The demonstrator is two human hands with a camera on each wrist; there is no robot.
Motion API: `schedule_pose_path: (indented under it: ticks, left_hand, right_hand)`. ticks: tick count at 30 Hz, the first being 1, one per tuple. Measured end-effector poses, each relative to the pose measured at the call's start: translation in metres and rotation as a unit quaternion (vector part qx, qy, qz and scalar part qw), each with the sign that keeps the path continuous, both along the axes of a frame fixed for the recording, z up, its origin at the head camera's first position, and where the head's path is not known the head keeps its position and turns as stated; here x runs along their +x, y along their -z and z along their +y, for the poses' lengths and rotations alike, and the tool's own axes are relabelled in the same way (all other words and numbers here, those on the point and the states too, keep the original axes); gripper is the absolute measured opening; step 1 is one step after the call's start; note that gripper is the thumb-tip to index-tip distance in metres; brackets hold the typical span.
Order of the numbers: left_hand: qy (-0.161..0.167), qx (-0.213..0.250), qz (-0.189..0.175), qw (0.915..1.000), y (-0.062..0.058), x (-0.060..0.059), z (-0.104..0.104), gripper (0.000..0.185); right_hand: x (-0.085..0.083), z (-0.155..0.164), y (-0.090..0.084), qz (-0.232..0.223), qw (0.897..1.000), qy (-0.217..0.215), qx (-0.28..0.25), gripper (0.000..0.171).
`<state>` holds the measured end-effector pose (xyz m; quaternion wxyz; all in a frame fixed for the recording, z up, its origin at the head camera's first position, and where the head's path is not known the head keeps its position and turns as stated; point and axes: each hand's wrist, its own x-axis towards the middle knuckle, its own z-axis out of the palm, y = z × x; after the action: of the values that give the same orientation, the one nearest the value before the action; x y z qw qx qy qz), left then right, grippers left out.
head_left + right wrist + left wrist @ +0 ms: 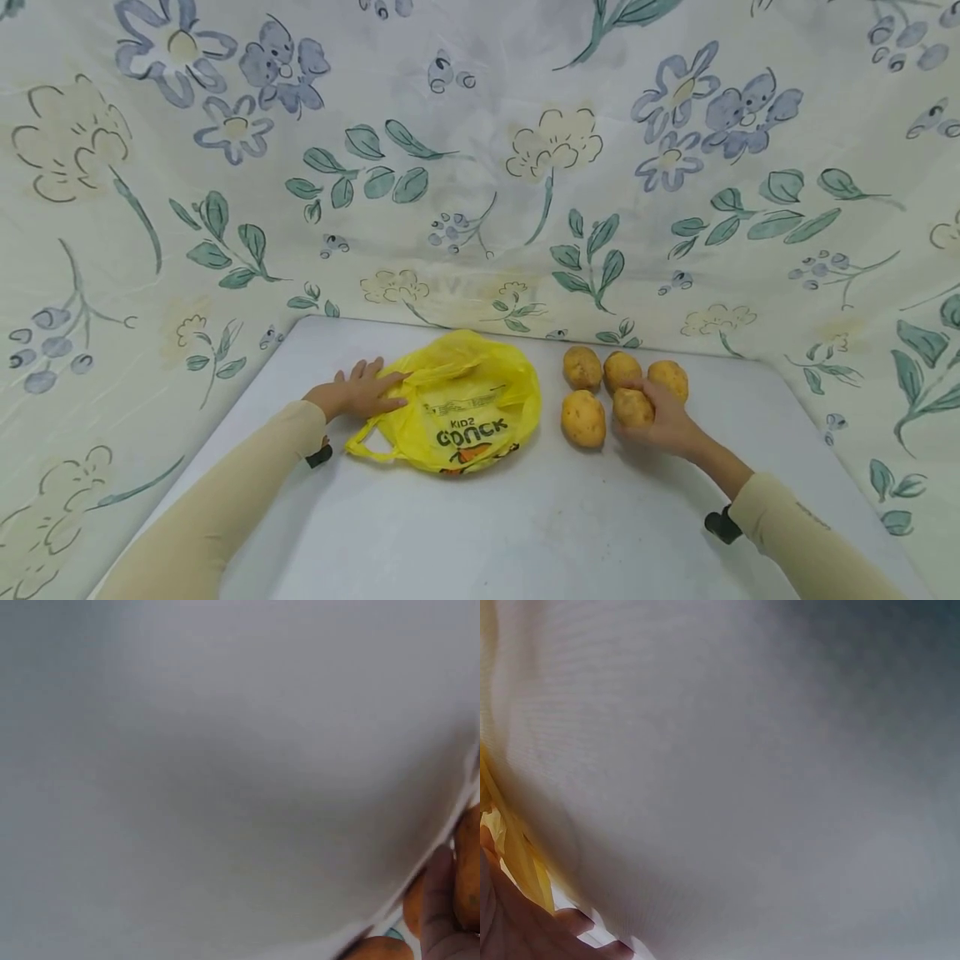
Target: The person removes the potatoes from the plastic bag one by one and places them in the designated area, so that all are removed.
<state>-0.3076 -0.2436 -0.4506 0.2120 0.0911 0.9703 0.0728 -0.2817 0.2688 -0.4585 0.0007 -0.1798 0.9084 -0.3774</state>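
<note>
A yellow plastic bag with black lettering lies on the white table, its mouth partly spread and a handle loop at lower left. My left hand touches the bag's left edge with its fingers spread; the left wrist view catches only a strip of yellow plastic beside the fingers. To the right of the bag, my right hand grips a potato between thumb and fingers. Other potatoes sit close around it, one to its left and one behind. Part of the right hand's grip is hidden.
Two more potatoes, one at back left and one at back middle, stand near the rear of the white table. A flower-printed cloth rises behind the table and along both sides.
</note>
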Motion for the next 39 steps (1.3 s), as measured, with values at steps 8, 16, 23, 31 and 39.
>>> schedule_pose_path:
  ticks: [8, 16, 23, 31, 39]
  left_hand:
    - [0.006, -0.003, 0.008, 0.9999, -0.003, -0.001, 0.000, 0.076]
    - [0.029, 0.033, 0.020, 0.9989, -0.009, -0.001, 0.001, 0.068]
    - [0.064, 0.097, 0.087, 0.9894, -0.029, -0.007, 0.003, 0.071]
    - [0.099, 0.163, 0.093, 0.9773, -0.016, -0.008, 0.016, 0.071]
    - [0.094, 0.107, 0.067, 0.9875, -0.012, -0.018, 0.029, 0.075]
  right_hand:
    - [0.001, 0.002, 0.013, -0.005, 0.998, 0.019, 0.064, 0.078]
    - [0.009, -0.003, 0.014, 0.002, 0.996, 0.030, 0.081, 0.077]
    - [0.021, -0.003, 0.001, 0.096, 0.990, 0.049, 0.088, 0.078]
    - [0.022, 0.000, -0.018, 0.214, 0.969, 0.038, 0.122, 0.081]
    - [0.033, -0.022, -0.024, 0.295, 0.940, -0.028, 0.168, 0.098]
